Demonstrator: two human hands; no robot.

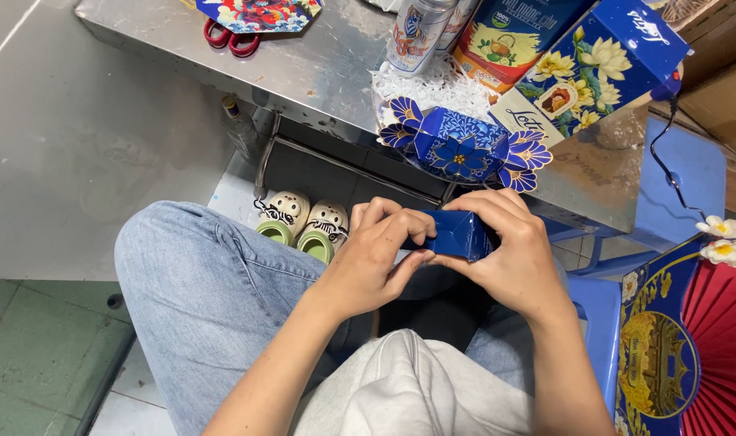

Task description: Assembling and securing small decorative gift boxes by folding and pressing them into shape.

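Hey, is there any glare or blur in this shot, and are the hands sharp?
Head view: soft glare on the steel table; left hand, right hand and blue box sharp; frame edges bend slightly from the wide lens.

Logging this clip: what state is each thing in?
Small blue box: held in both hands over the lap.
Left hand: fingers gripping the box.
Right hand: fingers gripping the box.
Flower-patterned box: closed, lying on the metal table.
Can: standing upright.
Red scissors: lying flat, partly covered.
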